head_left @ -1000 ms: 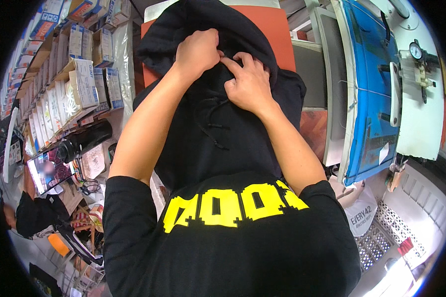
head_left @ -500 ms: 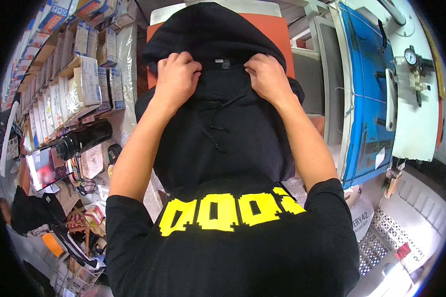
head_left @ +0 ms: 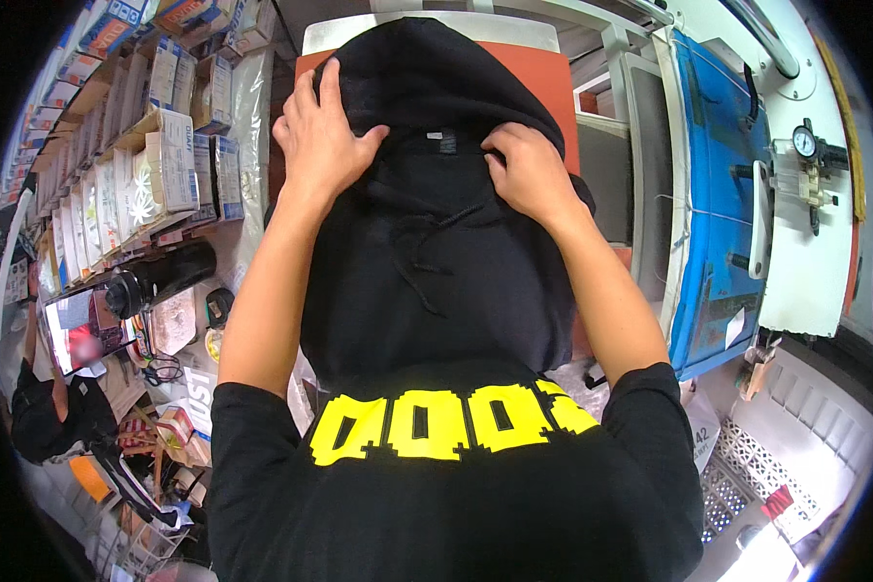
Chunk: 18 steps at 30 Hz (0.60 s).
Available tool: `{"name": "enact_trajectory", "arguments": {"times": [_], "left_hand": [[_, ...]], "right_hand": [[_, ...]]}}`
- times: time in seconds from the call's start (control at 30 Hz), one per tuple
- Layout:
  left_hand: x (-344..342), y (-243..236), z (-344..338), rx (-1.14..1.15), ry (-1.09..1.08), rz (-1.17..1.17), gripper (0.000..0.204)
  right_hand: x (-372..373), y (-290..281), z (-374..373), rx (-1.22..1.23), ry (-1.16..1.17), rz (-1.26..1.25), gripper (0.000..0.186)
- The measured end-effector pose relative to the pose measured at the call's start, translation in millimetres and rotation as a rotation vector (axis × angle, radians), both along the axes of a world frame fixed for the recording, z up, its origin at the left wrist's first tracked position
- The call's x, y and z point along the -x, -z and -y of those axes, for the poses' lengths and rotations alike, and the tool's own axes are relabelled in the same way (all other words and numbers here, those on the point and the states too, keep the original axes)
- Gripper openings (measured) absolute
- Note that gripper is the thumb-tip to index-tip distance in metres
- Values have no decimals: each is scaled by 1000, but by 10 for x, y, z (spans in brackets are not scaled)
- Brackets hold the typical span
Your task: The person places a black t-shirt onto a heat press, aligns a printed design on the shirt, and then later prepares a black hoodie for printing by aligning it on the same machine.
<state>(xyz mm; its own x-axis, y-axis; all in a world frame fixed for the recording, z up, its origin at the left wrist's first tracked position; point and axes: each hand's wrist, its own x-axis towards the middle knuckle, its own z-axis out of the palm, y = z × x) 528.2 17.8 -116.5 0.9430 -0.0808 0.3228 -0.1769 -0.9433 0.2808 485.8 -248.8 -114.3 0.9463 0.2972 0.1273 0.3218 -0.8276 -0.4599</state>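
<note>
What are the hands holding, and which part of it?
Both hands are on a black hoodie. The left hand lies flat on the hood's left side; the right hand pinches the fabric at the neck opening, beside the hood.

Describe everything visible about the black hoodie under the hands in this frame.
The black hoodie looks like soft, matte fleece. It lies front up on an orange pad, hood at the far end, body running toward the person. A small black neck label and two dangling black drawstrings show. The left hand rests flat on the hood's left side; the right hand presses by the neckline. Its lower part is hidden by the person's shirt.
</note>
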Motion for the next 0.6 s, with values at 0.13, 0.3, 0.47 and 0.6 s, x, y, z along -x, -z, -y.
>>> {"name": "enact_trajectory", "arguments": {"times": [0.13,0.3,0.47,0.6], "left_hand": [[-398,18,-48,-75,77,-379,53],[-575,54,-170,-143,60,156,37],[-199,-262,25,49,468,294,54],[-259,-172,48,-8,-131,-160,55]], "right_hand": [[-43,-34,-14,-31,-2,-56,18],[-109,-213,54,-506,225,-152,27],[-180,-199,146,-190,523,98,56],[-141,-76,215,8,490,-286,80]]}}
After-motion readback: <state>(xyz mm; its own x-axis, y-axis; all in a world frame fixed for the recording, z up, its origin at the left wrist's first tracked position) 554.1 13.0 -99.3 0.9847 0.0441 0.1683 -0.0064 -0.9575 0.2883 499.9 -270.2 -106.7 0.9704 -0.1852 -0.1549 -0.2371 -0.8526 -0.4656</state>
